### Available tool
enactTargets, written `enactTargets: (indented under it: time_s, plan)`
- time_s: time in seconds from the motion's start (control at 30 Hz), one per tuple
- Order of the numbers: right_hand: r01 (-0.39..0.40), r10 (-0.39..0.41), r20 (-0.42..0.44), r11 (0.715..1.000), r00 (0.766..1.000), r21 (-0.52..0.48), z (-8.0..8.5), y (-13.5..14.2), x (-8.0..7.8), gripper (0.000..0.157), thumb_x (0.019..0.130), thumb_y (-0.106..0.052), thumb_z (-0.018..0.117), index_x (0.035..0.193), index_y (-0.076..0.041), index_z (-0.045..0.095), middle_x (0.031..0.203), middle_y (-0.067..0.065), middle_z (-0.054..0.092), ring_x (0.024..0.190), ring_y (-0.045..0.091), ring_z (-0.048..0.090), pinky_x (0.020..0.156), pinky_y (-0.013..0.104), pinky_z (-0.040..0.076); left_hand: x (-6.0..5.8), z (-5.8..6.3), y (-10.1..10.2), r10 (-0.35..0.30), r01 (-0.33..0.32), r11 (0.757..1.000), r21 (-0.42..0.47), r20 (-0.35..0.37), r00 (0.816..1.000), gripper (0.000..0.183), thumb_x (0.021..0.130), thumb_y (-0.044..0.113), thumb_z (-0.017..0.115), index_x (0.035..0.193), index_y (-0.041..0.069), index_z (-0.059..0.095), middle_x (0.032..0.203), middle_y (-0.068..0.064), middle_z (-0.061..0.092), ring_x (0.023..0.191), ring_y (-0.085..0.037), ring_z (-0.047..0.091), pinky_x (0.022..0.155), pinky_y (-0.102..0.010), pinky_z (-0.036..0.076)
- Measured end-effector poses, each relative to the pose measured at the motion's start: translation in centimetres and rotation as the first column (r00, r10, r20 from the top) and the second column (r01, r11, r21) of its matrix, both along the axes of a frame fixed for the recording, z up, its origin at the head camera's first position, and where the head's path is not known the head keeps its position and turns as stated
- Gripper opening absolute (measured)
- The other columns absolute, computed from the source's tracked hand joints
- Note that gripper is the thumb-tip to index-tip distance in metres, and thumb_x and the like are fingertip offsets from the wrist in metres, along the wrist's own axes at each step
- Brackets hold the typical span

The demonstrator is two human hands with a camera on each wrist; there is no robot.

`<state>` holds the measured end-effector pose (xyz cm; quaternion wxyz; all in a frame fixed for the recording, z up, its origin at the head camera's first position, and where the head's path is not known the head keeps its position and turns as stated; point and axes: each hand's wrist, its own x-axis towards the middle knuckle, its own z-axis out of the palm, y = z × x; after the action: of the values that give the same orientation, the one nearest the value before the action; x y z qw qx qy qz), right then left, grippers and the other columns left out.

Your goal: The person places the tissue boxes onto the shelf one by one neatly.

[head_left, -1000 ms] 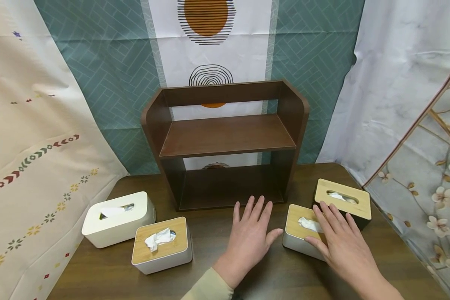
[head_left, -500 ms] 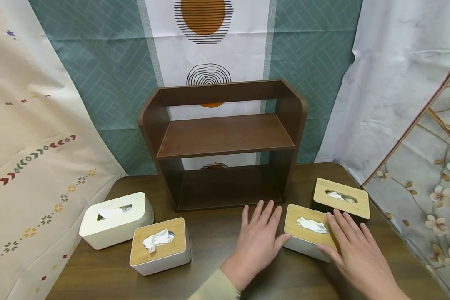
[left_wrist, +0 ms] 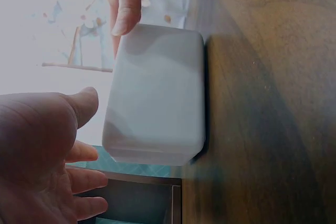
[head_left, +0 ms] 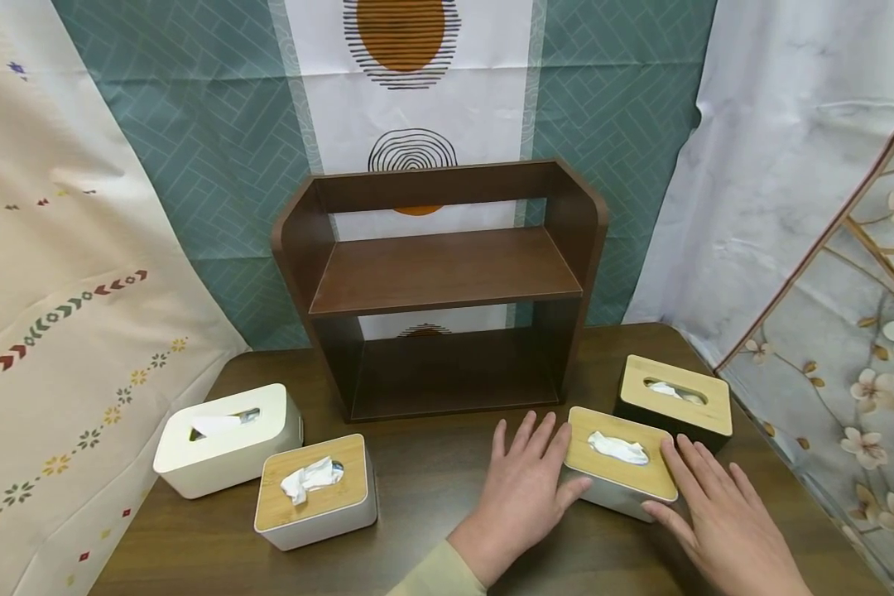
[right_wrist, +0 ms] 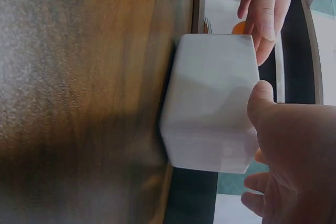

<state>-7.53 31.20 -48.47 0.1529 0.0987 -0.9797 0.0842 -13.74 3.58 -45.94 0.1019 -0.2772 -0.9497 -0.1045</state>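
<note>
We see what looks like a small staged set, in what kind of room we cannot tell. We go by the teal-and-white cloth [head_left: 484, 116] behind the shelf [head_left: 447, 269], the cream cloth [head_left: 82, 273] to its left, the floral cloth [head_left: 834, 372] to its right and the table [head_left: 432, 472] under it.

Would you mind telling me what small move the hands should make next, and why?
I would probably ease the left hand and right hand inward against the tissue box between them, since they flank its opposite ends, neither is curled round it, and the left wrist view shows a gap between the left thumb and the box.
</note>
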Motion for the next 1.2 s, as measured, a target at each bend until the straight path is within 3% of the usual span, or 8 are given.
enactTargets:
  time_s: [0.3,0.7,1.2]
  plan:
    - [0.004,-0.004,0.010,1.000,1.000,-0.021,-0.4,-0.1,0.2,0.093,0.103,-0.053,0.075,0.172,-0.004,0.036,0.163,0.029,0.050,0.147,0.051,0.047,0.134,0.054,-0.007,0.2,-0.4,0.2,-0.008,0.008,1.000,-0.007,0.018,1.000,0.072,0.110,0.067,0.052,0.166,0.023,0.052,0.169,-0.002,0.051,0.159,-0.027,0.043,0.125,-0.065,0.034]
    - [0.016,-0.014,0.030,0.998,0.999,-0.065,-0.5,-0.4,0.2,0.087,0.105,-0.047,0.075,0.167,0.003,0.040,0.158,0.033,0.054,0.143,0.054,0.051,0.132,0.065,0.011,0.2,-0.9,0.4,-0.009,0.009,1.000,-0.003,0.024,1.000,0.072,0.109,0.065,0.057,0.166,0.022,0.052,0.161,0.000,0.060,0.154,-0.025,0.050,0.124,-0.063,0.036]
    - [-0.064,0.055,-0.104,0.994,0.993,-0.091,-1.4,-0.6,0.1,0.080,0.106,-0.031,0.077,0.167,0.005,0.040,0.158,0.030,0.056,0.138,0.050,0.057,0.132,0.057,0.022,0.3,-1.1,0.5,-0.039,0.040,0.997,0.069,-0.023,0.999,0.061,0.112,0.053,0.062,0.160,0.016,0.057,0.154,0.006,0.066,0.144,-0.019,0.061,0.121,-0.062,0.040]
